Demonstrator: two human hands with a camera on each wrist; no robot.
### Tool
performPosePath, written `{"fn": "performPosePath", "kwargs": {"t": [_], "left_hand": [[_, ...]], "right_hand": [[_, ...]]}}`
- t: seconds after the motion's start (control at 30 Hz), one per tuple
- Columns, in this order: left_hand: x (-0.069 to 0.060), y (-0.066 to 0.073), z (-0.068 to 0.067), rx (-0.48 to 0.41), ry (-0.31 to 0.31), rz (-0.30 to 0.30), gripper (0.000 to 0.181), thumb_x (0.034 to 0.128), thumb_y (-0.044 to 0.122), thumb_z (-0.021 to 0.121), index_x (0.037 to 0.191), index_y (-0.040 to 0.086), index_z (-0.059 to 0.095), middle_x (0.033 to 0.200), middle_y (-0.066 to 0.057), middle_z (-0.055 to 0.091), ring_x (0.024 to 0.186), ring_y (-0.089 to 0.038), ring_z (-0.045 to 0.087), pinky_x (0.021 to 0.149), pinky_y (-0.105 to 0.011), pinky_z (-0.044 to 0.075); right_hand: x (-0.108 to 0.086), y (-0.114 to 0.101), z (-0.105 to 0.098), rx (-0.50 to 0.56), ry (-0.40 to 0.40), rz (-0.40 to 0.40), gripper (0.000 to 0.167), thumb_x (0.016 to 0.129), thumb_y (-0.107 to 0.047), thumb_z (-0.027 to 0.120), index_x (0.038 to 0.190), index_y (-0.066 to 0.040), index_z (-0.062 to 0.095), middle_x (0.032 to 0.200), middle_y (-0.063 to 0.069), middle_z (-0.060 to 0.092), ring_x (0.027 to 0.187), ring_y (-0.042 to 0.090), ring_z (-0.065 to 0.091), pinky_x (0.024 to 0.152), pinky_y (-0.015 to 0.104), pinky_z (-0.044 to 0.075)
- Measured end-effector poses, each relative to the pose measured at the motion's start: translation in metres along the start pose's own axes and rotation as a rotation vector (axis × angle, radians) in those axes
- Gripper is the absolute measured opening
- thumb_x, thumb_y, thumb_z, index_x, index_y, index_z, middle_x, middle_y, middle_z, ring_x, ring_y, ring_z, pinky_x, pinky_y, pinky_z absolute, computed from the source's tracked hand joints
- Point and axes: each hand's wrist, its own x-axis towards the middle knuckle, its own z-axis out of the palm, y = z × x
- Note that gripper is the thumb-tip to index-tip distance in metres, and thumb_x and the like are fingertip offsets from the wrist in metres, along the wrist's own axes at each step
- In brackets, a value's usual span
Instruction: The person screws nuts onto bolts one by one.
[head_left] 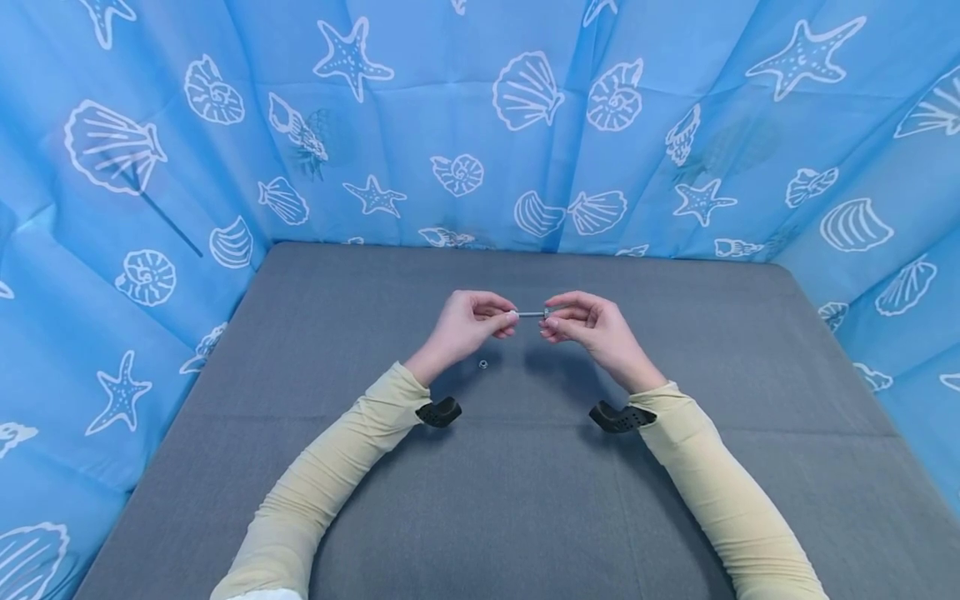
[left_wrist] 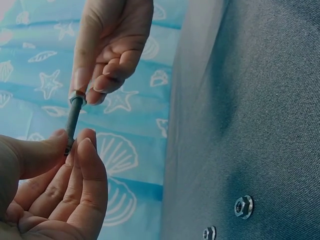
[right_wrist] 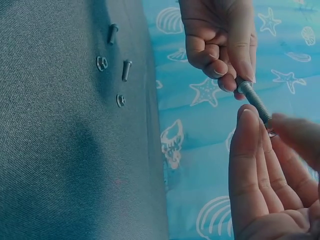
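In the head view, a silver bolt (head_left: 531,314) is held level between the two hands, above the table. My left hand (head_left: 467,323) pinches its head end between thumb and fingers; those fingertips partly cover the head. At the opposite end, my right hand (head_left: 598,329) pinches a hex nut (left_wrist: 77,97) that sits around the bolt's tip. The right wrist view shows the threaded shank (right_wrist: 256,102) bare between the hands. How far the nut is threaded on is hidden by the fingers.
On the grey table (head_left: 465,517) lies a loose flange nut (head_left: 483,364), below the left hand. The left wrist view has another nut (left_wrist: 209,233) near it. Two loose bolts, one thicker (right_wrist: 113,34) and one paler (right_wrist: 127,70), lie beside nuts in the right wrist view. A blue curtain (head_left: 420,108) stands behind.
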Motion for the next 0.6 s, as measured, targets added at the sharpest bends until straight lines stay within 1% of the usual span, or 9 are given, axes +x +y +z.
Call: {"fn": "performPosePath", "kwargs": {"t": [0.17, 0.27, 0.37, 0.47, 0.6], "left_hand": [[0.0001, -0.0005, -0.0007, 0.009, 0.001, 0.009, 0.016, 0.0895, 0.006, 0.068, 0.100, -0.006, 0.068, 0.090, -0.025, 0.069, 0.072, -0.019, 0.070, 0.075, -0.050, 0.057], [0.0003, -0.0013, -0.0013, 0.007, -0.005, 0.016, 0.017, 0.0895, 0.005, 0.067, 0.100, -0.008, 0.068, 0.090, -0.027, 0.068, 0.073, -0.021, 0.070, 0.075, -0.050, 0.057], [-0.0002, -0.0012, -0.0019, 0.014, -0.007, 0.015, 0.018, 0.0896, 0.005, 0.067, 0.101, -0.009, 0.067, 0.090, -0.026, 0.068, 0.073, -0.021, 0.070, 0.075, -0.050, 0.057], [-0.0010, -0.0011, -0.0026, 0.025, -0.004, 0.006, 0.019, 0.0898, 0.006, 0.067, 0.102, -0.009, 0.067, 0.089, -0.023, 0.069, 0.073, -0.020, 0.070, 0.076, -0.050, 0.057], [-0.0013, -0.0003, -0.0024, 0.024, -0.002, 0.003, 0.017, 0.0898, 0.006, 0.067, 0.101, -0.007, 0.068, 0.089, -0.023, 0.069, 0.073, -0.019, 0.069, 0.075, -0.049, 0.057]], "right_hand": [[0.0009, 0.0014, -0.0001, -0.010, 0.004, 0.018, 0.036, 0.093, -0.014, 0.064, 0.116, 0.012, 0.056, 0.102, 0.027, 0.066, 0.087, 0.024, 0.069, 0.084, 0.052, 0.053], [0.0011, 0.0015, 0.0004, -0.039, 0.001, 0.050, 0.035, 0.094, -0.019, 0.063, 0.114, 0.009, 0.059, 0.101, 0.026, 0.066, 0.086, 0.025, 0.069, 0.082, 0.052, 0.054], [0.0004, 0.0004, 0.0005, -0.038, -0.014, 0.064, 0.034, 0.095, -0.020, 0.063, 0.116, 0.006, 0.059, 0.105, 0.026, 0.065, 0.090, 0.026, 0.069, 0.084, 0.051, 0.054], [-0.0003, -0.0005, 0.0003, -0.006, -0.033, 0.041, 0.032, 0.094, -0.014, 0.063, 0.120, 0.005, 0.057, 0.110, 0.026, 0.063, 0.095, 0.028, 0.068, 0.088, 0.052, 0.051], [-0.0003, -0.0001, 0.0005, 0.020, -0.038, 0.006, 0.029, 0.092, -0.006, 0.064, 0.118, 0.006, 0.058, 0.108, 0.027, 0.064, 0.095, 0.030, 0.067, 0.088, 0.052, 0.051]]}}
